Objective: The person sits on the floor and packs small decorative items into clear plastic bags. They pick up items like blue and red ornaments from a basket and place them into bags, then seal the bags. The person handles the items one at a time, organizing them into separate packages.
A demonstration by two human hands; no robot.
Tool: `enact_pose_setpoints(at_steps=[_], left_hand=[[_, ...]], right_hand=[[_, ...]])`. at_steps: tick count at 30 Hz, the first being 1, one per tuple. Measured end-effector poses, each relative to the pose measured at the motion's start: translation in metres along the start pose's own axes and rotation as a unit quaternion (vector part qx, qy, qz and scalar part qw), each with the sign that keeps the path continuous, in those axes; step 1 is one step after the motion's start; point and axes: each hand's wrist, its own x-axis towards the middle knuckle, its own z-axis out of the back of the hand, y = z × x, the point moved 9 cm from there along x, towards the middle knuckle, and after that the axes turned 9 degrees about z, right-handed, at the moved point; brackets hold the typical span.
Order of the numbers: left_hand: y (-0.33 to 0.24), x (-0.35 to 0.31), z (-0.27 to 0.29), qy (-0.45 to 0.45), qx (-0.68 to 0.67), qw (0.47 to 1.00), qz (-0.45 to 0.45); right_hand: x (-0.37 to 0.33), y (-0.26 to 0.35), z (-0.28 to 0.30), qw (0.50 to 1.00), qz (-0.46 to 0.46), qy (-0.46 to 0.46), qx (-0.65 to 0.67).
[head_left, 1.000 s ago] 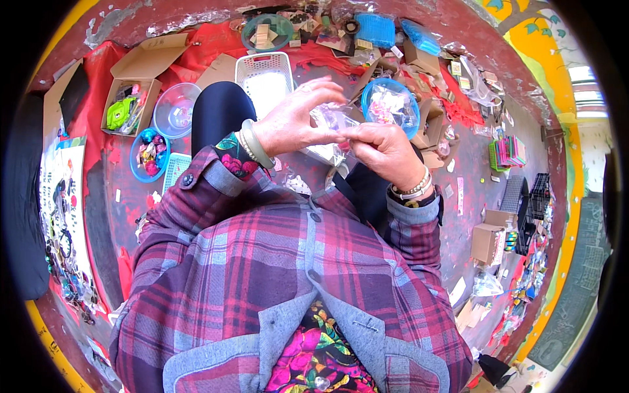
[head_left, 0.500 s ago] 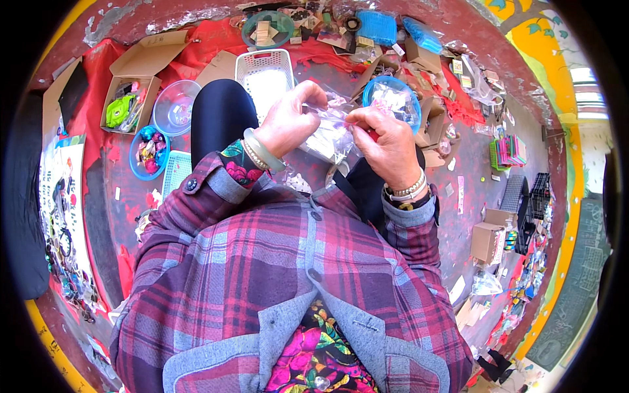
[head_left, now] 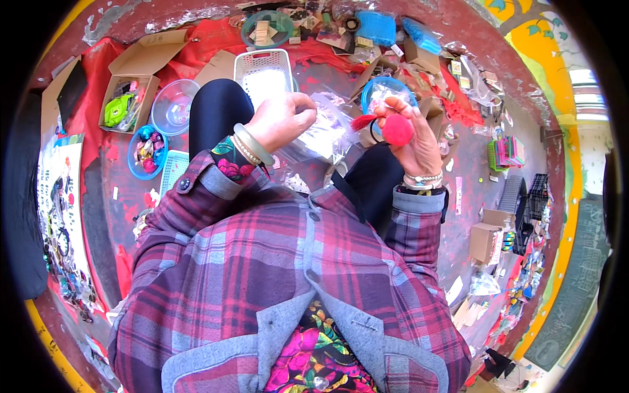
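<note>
A round red pom-pom (head_left: 398, 130) with a black loop and a red tassel (head_left: 362, 122) at its left sits in the fingers of my right hand (head_left: 422, 147), raised over my right knee. My left hand (head_left: 283, 121) is curled with thumb and fingers drawn together, and whatever it may hold is hidden. Right beside that hand, a pile of clear plastic bags (head_left: 331, 134) lies between my knees. Behind my left hand stands a white plastic basket (head_left: 244, 64).
A blue basin (head_left: 367, 92) with small packets stands beyond my right hand. To the left are a clear bowl (head_left: 160, 108), a blue bowl of shiny trinkets (head_left: 134, 164) and an open cardboard box (head_left: 153, 98). Cardboard boxes (head_left: 485, 243) and black crates stand at right.
My hands have moved apart. The right one has turned and shifted right, bringing the red pom-pom into plain sight. My left hand has moved slightly left and down, off the plastic bag.
</note>
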Motion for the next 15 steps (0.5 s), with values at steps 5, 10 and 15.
enact_pose_setpoints(at_steps=[5, 10, 15], left_hand=[[0.003, 0.003, -0.008, 0.013, 0.004, 1.000, 0.017], [-0.003, 0.000, -0.017, 0.044, -0.007, 0.999, -0.002], [-0.007, -0.003, -0.015, 0.045, -0.001, 0.999, -0.008]], right_hand=[[-0.009, 0.028, -0.017, 0.995, 0.074, 0.033, -0.058], [-0.015, 0.018, -0.005, 0.996, 0.001, 0.006, -0.084], [-0.017, 0.035, -0.010, 0.937, 0.120, -0.001, -0.327]])
